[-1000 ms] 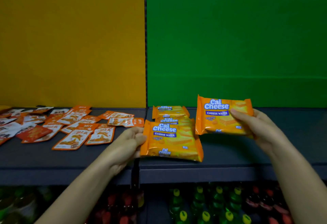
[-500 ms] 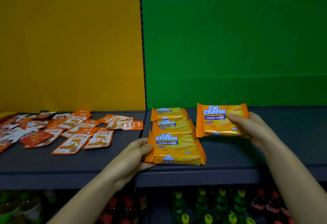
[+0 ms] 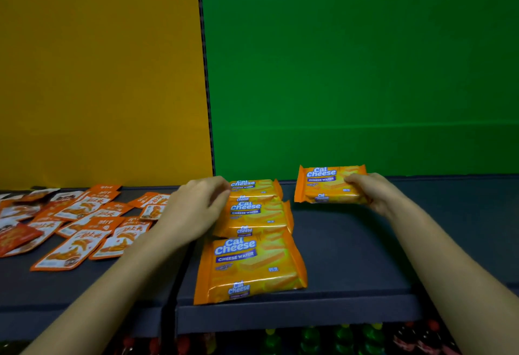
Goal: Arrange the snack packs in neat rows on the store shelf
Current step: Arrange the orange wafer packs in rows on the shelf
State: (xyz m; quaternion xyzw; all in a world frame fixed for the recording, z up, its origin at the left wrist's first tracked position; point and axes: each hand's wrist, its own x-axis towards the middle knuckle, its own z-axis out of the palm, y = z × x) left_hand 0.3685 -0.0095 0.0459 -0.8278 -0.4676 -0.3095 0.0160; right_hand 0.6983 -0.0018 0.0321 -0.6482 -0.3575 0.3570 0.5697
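Note:
Three orange Cal Cheese wafer packs lie in a line running back on the dark shelf (image 3: 351, 256): the front pack (image 3: 250, 267), the middle pack (image 3: 258, 215) and the back pack (image 3: 255, 186). My left hand (image 3: 196, 208) rests against the left edges of the middle and back packs, fingers curled. My right hand (image 3: 373, 192) holds a fourth wafer pack (image 3: 325, 184) by its right end, at the back of the shelf, right of the line.
Several small orange and white sachets (image 3: 81, 222) lie scattered on the left shelf section. A yellow panel (image 3: 98, 74) and a green panel (image 3: 351, 74) form the back wall. Bottles (image 3: 309, 340) stand on the shelf below.
My left hand let go of the front pack, which now lies flat, and moved back to the middle and back packs. My right hand carried its pack toward the back wall.

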